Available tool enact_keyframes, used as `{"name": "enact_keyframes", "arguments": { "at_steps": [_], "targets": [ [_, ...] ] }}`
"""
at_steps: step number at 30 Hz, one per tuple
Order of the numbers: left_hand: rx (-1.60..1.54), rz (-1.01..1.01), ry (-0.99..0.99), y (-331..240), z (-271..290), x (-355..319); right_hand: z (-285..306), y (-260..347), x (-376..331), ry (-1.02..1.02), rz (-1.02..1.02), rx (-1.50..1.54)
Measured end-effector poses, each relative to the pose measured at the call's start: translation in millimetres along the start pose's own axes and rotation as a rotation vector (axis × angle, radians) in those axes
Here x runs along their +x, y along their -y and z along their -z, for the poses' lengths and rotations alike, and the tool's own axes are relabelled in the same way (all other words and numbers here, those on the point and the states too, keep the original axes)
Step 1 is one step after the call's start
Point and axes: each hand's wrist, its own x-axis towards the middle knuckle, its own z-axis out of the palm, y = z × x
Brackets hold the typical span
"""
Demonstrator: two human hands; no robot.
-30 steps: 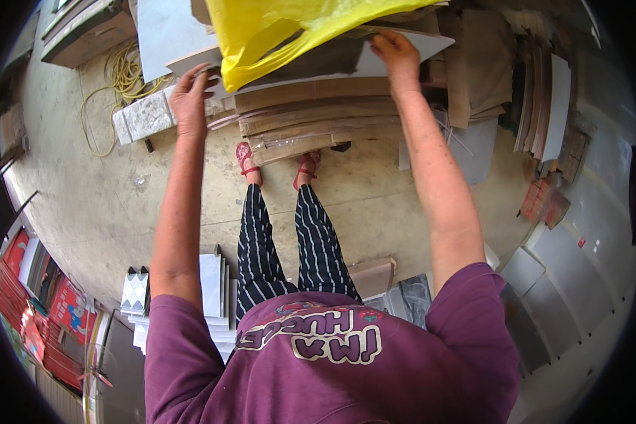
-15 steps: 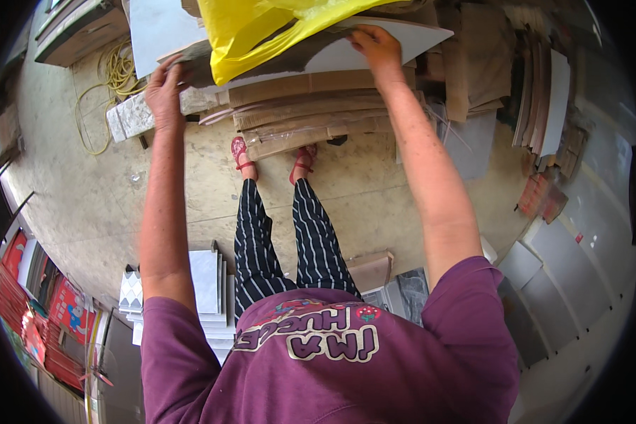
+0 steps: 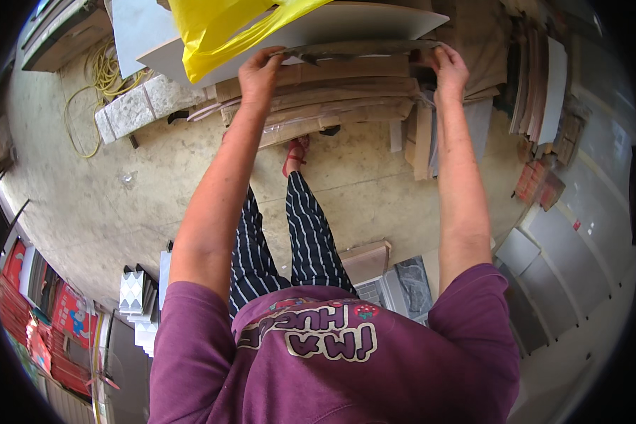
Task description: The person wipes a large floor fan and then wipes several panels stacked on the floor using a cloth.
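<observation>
A dark grey-brown cloth [image 3: 364, 49] is stretched nearly level between my two hands, seen almost edge-on as a thin band. Its left end is pinched in the fingers of my left hand [image 3: 258, 73]. At the other end, my right hand [image 3: 450, 71] grips the cloth between thumb and fingers. Just beyond it lies a large white board [image 3: 374, 20] with a pointed right corner. Over the board's left part rests a yellow plastic bag [image 3: 215, 39], close to my left hand. Below the cloth is a stack of flattened brown cardboard [image 3: 339, 106].
Left of the cardboard, a pale speckled block [image 3: 131, 113] lies near a coiled yellow cord [image 3: 109, 74]. Upright panels [image 3: 540, 92] lean at the right. Stacked tiles [image 3: 136, 297] stand by my left side, and a dark marbled tile [image 3: 410, 286] by my right.
Both hands have shifted right, carrying the cloth off the white board and pulling it into a narrow band. The bag now sits a little farther left in view.
</observation>
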Motion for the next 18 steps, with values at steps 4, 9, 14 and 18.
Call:
{"name": "enact_keyframes", "arguments": {
  "at_steps": [4, 9, 14, 18],
  "targets": [
    [0.048, 0.066, -0.147, 0.7, 80.7, -5.0, -57.3, -20.0, -40.8, 0.175, -0.069, 0.049],
    [0.112, -0.002, -0.328, -38.1, 175.8, -26.0, -130.5, -14.0, -97.5, 0.441, -0.027, -0.055],
    [0.144, -0.270, -0.383, -88.1, 198.3, -24.5, -155.5, 23.8, -108.2, 0.542, -0.038, 0.093],
    [0.131, -0.388, -0.373, -118.9, 156.9, -19.4, -144.6, 45.8, -90.1, 0.496, 0.017, 0.154]
  ]
}}
